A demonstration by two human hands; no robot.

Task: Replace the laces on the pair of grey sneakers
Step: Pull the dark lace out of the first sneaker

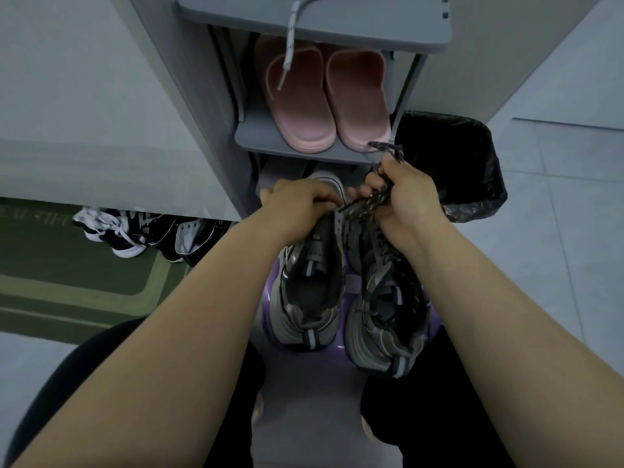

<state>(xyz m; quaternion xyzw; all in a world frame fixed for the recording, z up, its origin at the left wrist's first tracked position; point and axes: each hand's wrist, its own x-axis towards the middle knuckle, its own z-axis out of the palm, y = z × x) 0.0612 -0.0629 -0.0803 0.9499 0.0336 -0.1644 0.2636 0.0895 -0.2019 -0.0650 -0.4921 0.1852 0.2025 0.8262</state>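
Two grey sneakers stand side by side on a purple stool (353,285), toes away from me. The left sneaker (312,288) has bare eyelets down most of its length. The right sneaker (385,312) still carries dark laces. My left hand (300,204) grips the left sneaker near its toe eyelets. A bunched dark speckled lace (374,197) is gripped in my right hand (401,194), its end sticking up above the fist. A white speckled lace (290,38) hangs from the top shelf of the grey shoe rack (337,28).
Pink slippers (324,103) sit on the rack's middle shelf. A bin lined with a black bag (452,163) stands right of the rack. Black-and-white sneakers (141,234) lie on a green mat (67,282) at the left. My knees flank the stool.
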